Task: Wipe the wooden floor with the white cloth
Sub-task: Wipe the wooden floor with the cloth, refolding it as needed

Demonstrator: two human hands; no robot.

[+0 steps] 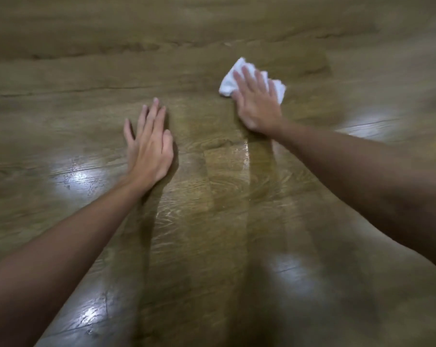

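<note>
We see the right hand (255,101) laid flat w/ fingers spread, pressing the white cloth (228,82) to the wood floor (224,186); left hand (149,144) flat, palm down, holding nothing.

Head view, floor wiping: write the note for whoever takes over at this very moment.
Right hand: flat, fingers spread, pressing the cloth onto the floor, far right of centre.
Left hand: empty, palm flat on the floor, bracing.
Done: glossy, wet-looking streaks run down the middle strip between the arms.
Left: the boards beyond the cloth and out to both sides look matt; the picture is blurred, so check them.
</note>
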